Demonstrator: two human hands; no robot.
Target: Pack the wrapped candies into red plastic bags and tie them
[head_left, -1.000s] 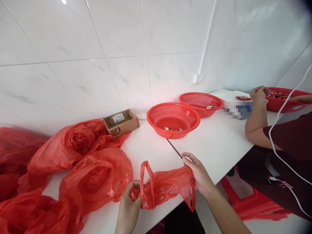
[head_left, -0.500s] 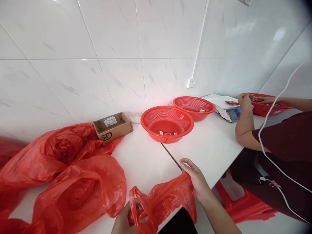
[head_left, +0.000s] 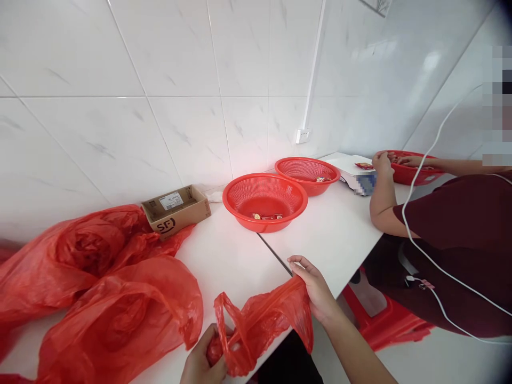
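The person's bag (head_left: 268,320), thin and red, hung stretched between the two hands, over the near edge of the worktop (head_left: 332,229) and in front of the basket (head_left: 264,184). The left hand (head_left: 206,357) was closed round a bunched part of it, beside a loop that stood up. The right hand (head_left: 314,288) held the other end near the thumb, its upper fingers reaching out loosely; the exact grip there could not be told.

A few small packets (head_left: 268,217) lay in the basket. Left of the basket stood a carton (head_left: 178,213), and farther left and nearer than the basket spread a heap of red plastic (head_left: 120,314). Just behind the basket, to its right, was a second basket (head_left: 298,168). Well to the right of the basket, a co-worker in a dark red top (head_left: 452,224) had both hands at a third basket (head_left: 412,176), its contents too small to make out.
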